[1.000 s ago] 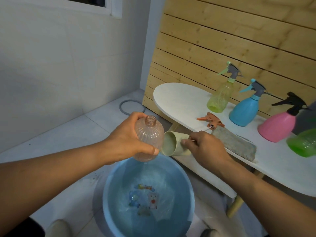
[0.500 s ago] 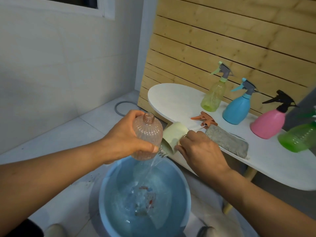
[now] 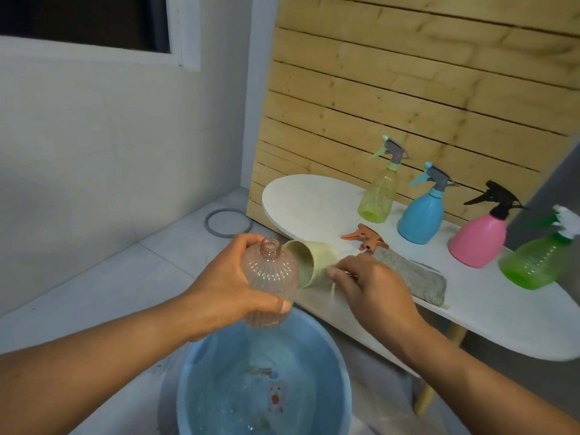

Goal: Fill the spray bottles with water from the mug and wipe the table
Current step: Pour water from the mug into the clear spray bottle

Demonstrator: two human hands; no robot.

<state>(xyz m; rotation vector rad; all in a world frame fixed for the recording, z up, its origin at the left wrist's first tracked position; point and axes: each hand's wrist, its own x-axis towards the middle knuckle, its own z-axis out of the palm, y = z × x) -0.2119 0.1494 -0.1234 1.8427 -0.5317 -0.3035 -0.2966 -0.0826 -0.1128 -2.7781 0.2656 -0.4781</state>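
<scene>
My left hand [image 3: 226,288] grips a clear peach ribbed bottle [image 3: 270,287], uncapped and upright, above the blue basin [image 3: 340,372]. My right hand [image 3: 370,290] holds a pale yellow-green mug [image 3: 314,262] tipped sideways, its rim right beside the bottle's neck. The bottle's orange spray head [image 3: 365,238] lies on the white table [image 3: 502,321]. A grey cloth [image 3: 414,282] rests on the table just behind my right hand. Yellow [image 3: 379,196], blue [image 3: 422,219], pink [image 3: 478,240] and green [image 3: 536,262] spray bottles stand along the table's back.
The basin of water sits on the tiled floor, directly under my hands. A grey ring [image 3: 228,222] lies on the floor near the corner. A wooden slat panel [image 3: 408,105] stands behind the table. The table's wooden leg [image 3: 439,372] is at lower right.
The mug has risen from beside the bottle's belly to level with its neck. Water that was running off the mug into the basin has stopped. The view has tilted up slightly.
</scene>
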